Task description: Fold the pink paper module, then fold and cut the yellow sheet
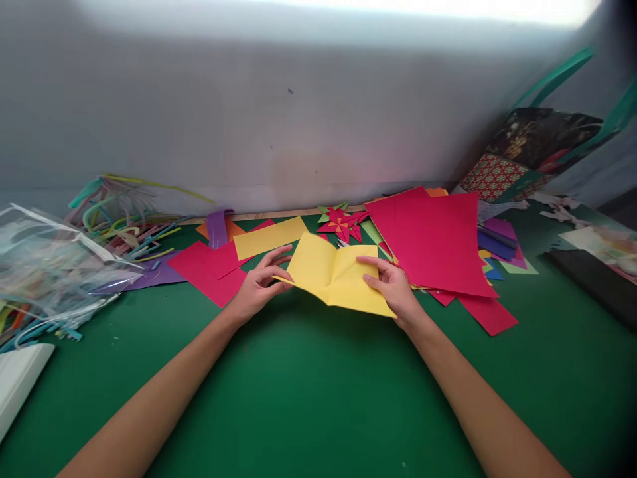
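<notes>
A creased yellow paper [333, 272] is held up over the green table [298, 398], a fold line running down its middle. My left hand [263, 282] pinches its left corner between thumb and fingers. At the right side, my right hand [391, 285] grips the sheet, thumb and fingers on its edge. Just behind the sheet lies a red and green paper flower [341, 222]. A yellow strip [271, 238] rests on red paper [204, 269] beyond my left hand. Large red sheets [432, 239] lie behind my right hand.
Clear plastic bags and colourful pipe cleaners [119, 226] pile up at the left, near a white object [22, 378]. A patterned bag [522, 153] with green handles stands at the back right. A black case [592, 282] lies at the right.
</notes>
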Available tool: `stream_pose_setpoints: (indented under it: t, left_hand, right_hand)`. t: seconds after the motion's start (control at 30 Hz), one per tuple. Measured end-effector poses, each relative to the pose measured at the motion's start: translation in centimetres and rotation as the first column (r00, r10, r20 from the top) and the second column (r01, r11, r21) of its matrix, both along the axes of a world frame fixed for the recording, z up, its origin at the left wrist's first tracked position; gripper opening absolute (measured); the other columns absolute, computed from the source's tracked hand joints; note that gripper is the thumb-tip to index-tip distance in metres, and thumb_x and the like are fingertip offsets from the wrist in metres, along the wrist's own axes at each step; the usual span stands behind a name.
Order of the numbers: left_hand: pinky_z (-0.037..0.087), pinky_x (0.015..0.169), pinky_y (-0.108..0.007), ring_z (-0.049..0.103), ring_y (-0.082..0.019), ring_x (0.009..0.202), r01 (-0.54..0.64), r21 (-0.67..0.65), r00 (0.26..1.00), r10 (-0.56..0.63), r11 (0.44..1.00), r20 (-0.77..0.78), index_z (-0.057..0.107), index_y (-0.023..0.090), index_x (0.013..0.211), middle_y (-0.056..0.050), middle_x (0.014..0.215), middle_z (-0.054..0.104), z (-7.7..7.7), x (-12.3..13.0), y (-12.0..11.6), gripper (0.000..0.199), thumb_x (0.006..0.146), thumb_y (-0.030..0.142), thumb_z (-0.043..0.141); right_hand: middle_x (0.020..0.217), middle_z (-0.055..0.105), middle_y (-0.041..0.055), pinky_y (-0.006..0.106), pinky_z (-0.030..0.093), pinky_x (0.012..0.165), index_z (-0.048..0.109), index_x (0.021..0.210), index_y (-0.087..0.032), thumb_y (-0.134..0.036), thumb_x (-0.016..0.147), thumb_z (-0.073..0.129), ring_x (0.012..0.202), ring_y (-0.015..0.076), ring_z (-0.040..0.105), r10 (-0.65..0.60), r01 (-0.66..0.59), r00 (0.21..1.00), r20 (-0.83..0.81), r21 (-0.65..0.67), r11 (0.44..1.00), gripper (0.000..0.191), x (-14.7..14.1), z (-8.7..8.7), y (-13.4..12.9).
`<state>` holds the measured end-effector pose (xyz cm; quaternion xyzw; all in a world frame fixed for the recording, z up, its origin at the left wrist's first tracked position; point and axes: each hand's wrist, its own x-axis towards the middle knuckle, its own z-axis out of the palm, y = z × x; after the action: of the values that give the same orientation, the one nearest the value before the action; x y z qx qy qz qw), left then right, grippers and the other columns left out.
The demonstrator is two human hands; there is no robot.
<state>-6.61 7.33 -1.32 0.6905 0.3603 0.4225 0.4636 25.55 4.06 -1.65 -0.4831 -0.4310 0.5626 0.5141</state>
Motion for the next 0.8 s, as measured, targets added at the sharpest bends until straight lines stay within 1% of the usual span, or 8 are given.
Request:
stream_pose_setpoints:
  t: [0.13, 0.17, 0.23, 0.3, 0.37, 0.5, 0.6, 0.8]
  left_hand:
    - [0.047, 0.117, -0.054, 0.047, -0.037, 0.147, -0.048, -0.011, 0.999, 0.048, 0.999, 0.020, 0.068, 0.018, 0.070, -0.011, 0.165, 0.042, 0.3, 0.3, 0.0, 0.032, 0.087, 0.042, 0.078]
    - [0.045, 0.119, -0.054, 0.046, -0.037, 0.148, -0.064, 0.000, 0.998, 0.064, 0.998, 0.013, 0.063, 0.017, 0.066, -0.011, 0.165, 0.044, 0.3, 0.3, 0.0, 0.037, 0.087, 0.043, 0.079]
    - [0.043, 0.120, -0.052, 0.044, -0.037, 0.150, -0.088, 0.007, 0.996, 0.088, 0.996, -0.001, 0.060, 0.017, 0.066, -0.011, 0.165, 0.043, 0.3, 0.4, -0.1, 0.039, 0.089, 0.044, 0.077]
    - [0.047, 0.117, -0.050, 0.040, -0.036, 0.152, -0.094, -0.009, 0.996, 0.094, 0.996, -0.001, 0.067, 0.018, 0.081, -0.011, 0.168, 0.037, 0.2, 0.5, -0.1, 0.030, 0.092, 0.046, 0.074]
    - [0.050, 0.114, -0.048, 0.039, -0.037, 0.153, -0.079, -0.040, 0.997, 0.080, 0.996, 0.022, 0.071, 0.020, 0.098, -0.010, 0.171, 0.031, 0.0, 0.6, -0.1, 0.028, 0.094, 0.047, 0.072]
    - [0.044, 0.119, -0.053, 0.044, -0.039, 0.150, -0.042, -0.106, 0.990, 0.055, 0.993, 0.129, 0.068, 0.020, 0.096, -0.010, 0.170, 0.034, -0.5, 0.5, 0.0, 0.026, 0.094, 0.046, 0.072]
    - [0.044, 0.118, -0.056, 0.049, -0.040, 0.146, 0.004, -0.129, 0.984, 0.019, 0.992, 0.175, 0.066, 0.020, 0.092, -0.010, 0.169, 0.036, -0.6, 0.2, 0.2, 0.025, 0.093, 0.044, 0.074]
    - [0.056, 0.109, -0.053, 0.040, -0.043, 0.152, 0.069, -0.132, 0.991, -0.053, 0.989, 0.119, 0.077, 0.025, 0.103, -0.007, 0.175, 0.023, 0.1, 0.0, -0.1, 0.036, 0.073, 0.037, 0.092]
  right_hand:
    - [0.122, 0.075, 0.0088, 0.029, 0.056, 0.064, 0.072, 0.129, -0.023, -0.035, 0.077, 0.084, 0.088, 0.0223, 0.071, -0.002, 0.002, 1.000, -0.022, -0.005, 1.000, 0.055, 0.0, 0.6, -0.1]
    - [0.122, 0.075, 0.0081, 0.029, 0.057, 0.065, 0.073, 0.129, -0.024, -0.034, 0.077, 0.084, 0.089, 0.0223, 0.071, -0.005, 0.006, 0.999, -0.035, 0.018, 1.000, 0.054, -0.1, 0.7, -0.2]
    - [0.130, 0.073, 0.0062, 0.032, 0.060, 0.080, 0.072, 0.129, -0.027, -0.031, 0.078, 0.084, 0.106, 0.0248, 0.070, 0.002, 0.004, 0.998, -0.067, 0.102, 0.995, 0.052, -0.2, 1.1, -0.4]
    - [0.136, 0.069, 0.0043, 0.035, 0.057, 0.098, 0.070, 0.131, -0.030, -0.028, 0.080, 0.082, 0.125, 0.0272, 0.064, 0.028, -0.013, 0.996, -0.082, 0.181, 0.983, 0.053, -0.4, 1.5, -0.8]
    - [0.137, 0.069, 0.0036, 0.037, 0.055, 0.103, 0.069, 0.134, -0.033, -0.027, 0.081, 0.080, 0.130, 0.0282, 0.061, 0.057, -0.041, 0.996, -0.070, 0.216, 0.976, 0.054, -0.5, 1.8, -1.2]
    - [0.134, 0.070, 0.0033, 0.038, 0.057, 0.096, 0.072, 0.130, -0.033, -0.024, 0.080, 0.079, 0.122, 0.0294, 0.063, 0.111, -0.098, 0.993, -0.046, 0.213, 0.972, 0.051, -0.5, 2.1, -1.7]
    - [0.132, 0.071, 0.0030, 0.038, 0.059, 0.092, 0.072, 0.130, -0.034, -0.023, 0.079, 0.078, 0.117, 0.0296, 0.066, 0.153, -0.130, 0.982, -0.112, 0.188, 0.973, 0.053, -0.6, 2.1, -1.9]
    - [0.122, 0.077, 0.0043, 0.038, 0.060, 0.089, 0.071, 0.132, -0.033, -0.025, 0.082, 0.077, 0.105, 0.0275, 0.073, 0.157, -0.135, 0.969, -0.192, 0.122, 0.983, 0.051, -1.1, 2.0, -2.0]
